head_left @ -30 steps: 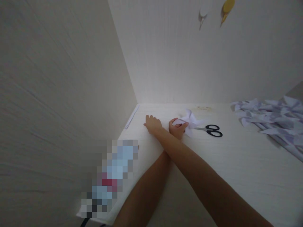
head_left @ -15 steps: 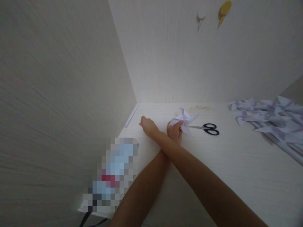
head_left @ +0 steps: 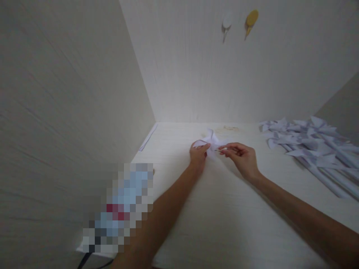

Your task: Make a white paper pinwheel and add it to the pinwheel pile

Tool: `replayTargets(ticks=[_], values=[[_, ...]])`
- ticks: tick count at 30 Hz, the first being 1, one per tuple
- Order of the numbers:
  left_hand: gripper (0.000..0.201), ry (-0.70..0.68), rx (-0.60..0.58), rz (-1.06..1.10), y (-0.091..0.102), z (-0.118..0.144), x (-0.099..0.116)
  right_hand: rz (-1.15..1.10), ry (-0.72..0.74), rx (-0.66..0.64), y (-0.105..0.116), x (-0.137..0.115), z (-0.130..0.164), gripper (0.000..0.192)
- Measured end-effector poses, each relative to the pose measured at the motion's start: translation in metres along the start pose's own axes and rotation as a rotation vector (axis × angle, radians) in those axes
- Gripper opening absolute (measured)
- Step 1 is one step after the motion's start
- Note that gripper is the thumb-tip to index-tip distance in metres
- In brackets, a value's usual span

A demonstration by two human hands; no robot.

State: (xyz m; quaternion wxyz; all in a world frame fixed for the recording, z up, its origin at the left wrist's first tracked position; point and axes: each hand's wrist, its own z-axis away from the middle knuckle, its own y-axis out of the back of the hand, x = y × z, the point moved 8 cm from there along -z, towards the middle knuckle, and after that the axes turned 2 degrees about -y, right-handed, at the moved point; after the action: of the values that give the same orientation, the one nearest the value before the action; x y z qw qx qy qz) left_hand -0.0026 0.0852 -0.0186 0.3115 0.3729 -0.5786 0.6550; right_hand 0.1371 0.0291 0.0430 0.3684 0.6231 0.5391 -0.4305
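I see both arms stretched to mid frame: L hand (head_left: 198,155) pinches the paper pinwheel (head_left: 211,140), R hand (head_left: 241,157) pinches sth thin & tiny, touching it.

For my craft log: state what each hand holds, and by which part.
Left hand grips the white paper pinwheel by its near-left blade. Right hand pinches something small at the pinwheel's centre; what it is cannot be told.

Two bare hands were at mid-frame, the left hand (head_left: 198,155) and the right hand (head_left: 241,158), with one white paper pinwheel (head_left: 211,139) between them. Two small hooks hung at upper centre, one white hook (head_left: 226,24) and one yellow hook (head_left: 250,20). One paper strip (head_left: 148,136) lay at centre left. The pinwheel pile (head_left: 311,144) at right was too tangled to count.
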Motion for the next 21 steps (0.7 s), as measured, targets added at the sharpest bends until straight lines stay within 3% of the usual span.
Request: replayTargets(ticks=[2,5,11,13,17,21], values=[[0.032,0.009,-0.021,0.039,-0.003,0.001,0.000,0.054,0.031,0.133,0.021,0.011,0.001,0.014],[0.039,-0.008,-0.032,0.044,-0.004,0.004,0.003,-0.044,0.014,0.213,0.029,0.025,0.001,0.014],[0.044,-0.063,0.039,-0.041,0.000,0.005,0.008,-0.171,0.007,0.130,0.017,0.020,-0.001,0.013],[0.044,-0.073,0.052,-0.049,0.000,0.004,0.009,-0.152,0.034,0.156,0.020,0.015,0.002,0.013],[0.040,-0.092,0.049,-0.086,-0.001,0.004,0.012,-0.054,0.143,0.235,0.026,0.006,0.011,0.011],[0.034,-0.088,0.021,-0.149,-0.003,0.006,0.011,0.184,0.265,0.160,0.016,-0.004,0.018,0.010]])
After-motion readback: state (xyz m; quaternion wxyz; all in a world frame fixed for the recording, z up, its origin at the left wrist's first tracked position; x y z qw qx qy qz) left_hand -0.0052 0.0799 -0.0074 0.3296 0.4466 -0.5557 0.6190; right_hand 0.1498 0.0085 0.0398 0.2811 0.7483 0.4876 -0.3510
